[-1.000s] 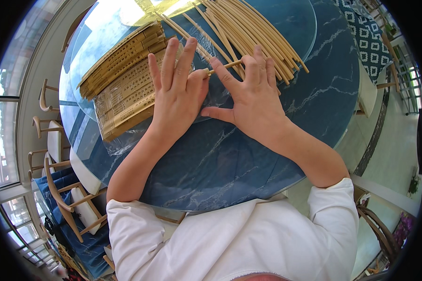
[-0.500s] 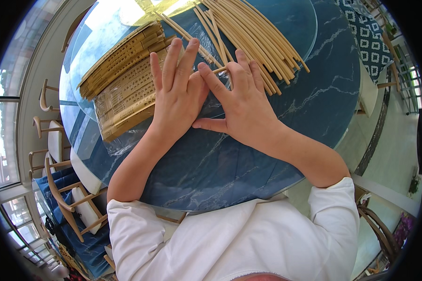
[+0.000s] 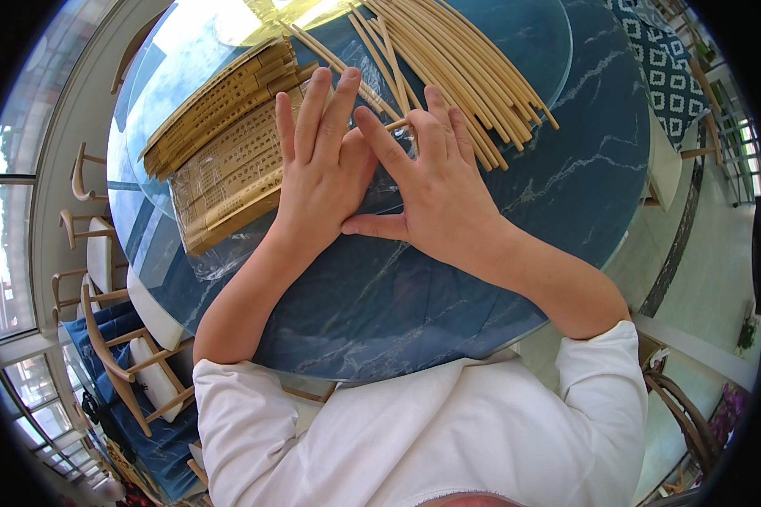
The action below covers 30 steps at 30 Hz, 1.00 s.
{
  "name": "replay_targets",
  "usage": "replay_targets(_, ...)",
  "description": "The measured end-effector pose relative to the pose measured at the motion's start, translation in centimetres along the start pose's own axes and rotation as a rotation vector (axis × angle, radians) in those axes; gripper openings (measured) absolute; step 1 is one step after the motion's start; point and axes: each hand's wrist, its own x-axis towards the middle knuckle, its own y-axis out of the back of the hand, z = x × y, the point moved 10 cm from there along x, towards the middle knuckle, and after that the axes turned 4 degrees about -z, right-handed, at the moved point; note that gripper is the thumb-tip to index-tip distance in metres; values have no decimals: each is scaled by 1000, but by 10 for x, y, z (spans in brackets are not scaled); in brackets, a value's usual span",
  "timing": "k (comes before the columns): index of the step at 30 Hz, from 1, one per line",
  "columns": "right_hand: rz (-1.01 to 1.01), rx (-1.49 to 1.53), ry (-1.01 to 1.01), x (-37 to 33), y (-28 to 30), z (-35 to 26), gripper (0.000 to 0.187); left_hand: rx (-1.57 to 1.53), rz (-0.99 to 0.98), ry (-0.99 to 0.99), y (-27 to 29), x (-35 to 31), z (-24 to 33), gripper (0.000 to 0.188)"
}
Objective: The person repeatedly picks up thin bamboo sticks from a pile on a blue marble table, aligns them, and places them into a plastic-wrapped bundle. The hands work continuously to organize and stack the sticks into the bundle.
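Observation:
My left hand (image 3: 323, 182) is above the dark blue round table (image 3: 372, 313), its fingers apart and pointing away from me. Beside it, my right hand (image 3: 444, 182) has its thumb stretched toward the left palm and its middle finger bent. A short bit of a pale wooden chopstick (image 3: 396, 125) shows between the right index and middle fingers; whether it is touched cannot be seen. Beyond the right hand lies a fanned pile of chopsticks (image 3: 457, 63). Left of my left hand are a stack of printed golden-brown paper sleeves (image 3: 220, 106) and a bundle of similar sleeves in clear plastic (image 3: 232, 190).
A few loose chopsticks (image 3: 328, 57) lie between the sleeves and the pile. A shiny yellow sheet (image 3: 287, 15) is at the far edge. Wooden chairs (image 3: 131, 359) stand on the left, and a patterned cloth (image 3: 664, 72) hangs at the upper right.
Both hands have shifted very slightly; the right thumb sits a little further left. The chopsticks and sleeves lie as before.

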Motion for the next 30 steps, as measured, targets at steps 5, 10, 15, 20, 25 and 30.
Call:
replay_targets(5, 21, 76, -16, 1, 1, 3, 114, -19, -2, 5, 2, 1, 0, 13)
replay_targets(10, 21, 77, 1, 1, 4, 1, 112, -5, -3, 5, 2, 1, 2, 17)
replay_targets(15, 10, 147, 40, -3, 2, -14, 111, 0, 40, -31, 0, 0, 6, 18)
replay_targets(20, 41, 228, 71, 0, 2, -13, 105, -22, 49, -31, 3, 0, 6, 18)
replay_targets(25, 58, 298, 52, 2, 0, -7, 105, -30, 43, -39, 4, -1, 4, 17)
replay_targets(30, 67, 105, 10, 1, 9, -1, 101, -36, 10, -1, 5, 3, 6, 16)
